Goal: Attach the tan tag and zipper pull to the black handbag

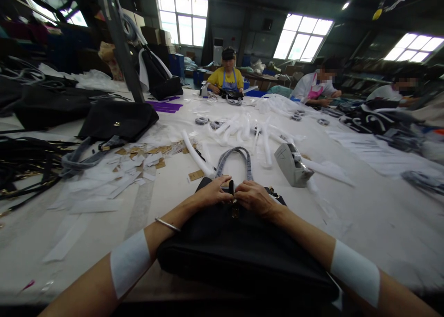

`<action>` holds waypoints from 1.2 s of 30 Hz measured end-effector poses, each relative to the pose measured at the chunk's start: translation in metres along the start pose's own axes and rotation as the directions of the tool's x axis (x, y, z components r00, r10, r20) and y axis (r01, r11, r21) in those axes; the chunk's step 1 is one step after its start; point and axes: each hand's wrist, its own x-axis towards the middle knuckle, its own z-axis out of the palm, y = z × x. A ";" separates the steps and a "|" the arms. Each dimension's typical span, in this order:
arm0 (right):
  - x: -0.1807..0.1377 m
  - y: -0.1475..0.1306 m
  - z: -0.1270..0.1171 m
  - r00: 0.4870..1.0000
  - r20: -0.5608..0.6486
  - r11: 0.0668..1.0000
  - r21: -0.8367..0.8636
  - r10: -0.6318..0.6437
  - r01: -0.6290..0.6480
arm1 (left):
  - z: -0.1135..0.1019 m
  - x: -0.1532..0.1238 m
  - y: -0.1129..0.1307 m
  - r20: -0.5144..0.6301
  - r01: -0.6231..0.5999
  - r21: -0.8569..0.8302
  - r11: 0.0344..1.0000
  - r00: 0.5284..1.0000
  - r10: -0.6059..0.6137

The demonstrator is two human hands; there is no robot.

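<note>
A black handbag point(239, 247) lies flat on the white table point(364, 215) right in front of me. Its grey wrapped handles point(235, 162) arch away from me. My left hand point(215, 192) and my right hand point(255, 197) rest side by side on the bag's top edge. Their fingers meet at a small gold clasp point(235, 209) in the middle and pinch the flap there. A thin bracelet sits on my left wrist, and both forearms wear white sleeve bands.
A grey tape dispenser point(293, 165) stands right of the handles. White paper rolls point(239, 129), paper scraps and brown tags point(138, 162) litter the table. More black bags point(118, 120) and straps point(24, 162) lie at left. Three people sit working at the far side.
</note>
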 end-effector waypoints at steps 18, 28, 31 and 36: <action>-0.010 0.003 0.010 0.985 -0.124 0.974 0.206 0.118 -0.091 | 0.000 0.000 -0.009 0.001 -0.044 -0.185 0.982 0.999 0.046; -0.007 0.009 0.016 0.948 0.005 0.931 0.186 0.319 -0.315 | 0.008 -0.014 -0.003 0.083 -0.244 0.143 0.959 0.969 0.234; -0.006 0.012 0.018 0.940 0.003 0.919 0.206 0.342 -0.336 | 0.007 -0.015 0.000 0.145 -0.291 0.199 0.936 0.953 0.265; -0.007 0.015 0.023 0.932 -0.009 0.894 0.285 0.363 -0.346 | 0.005 -0.018 0.005 0.233 -0.354 0.184 0.917 0.922 0.309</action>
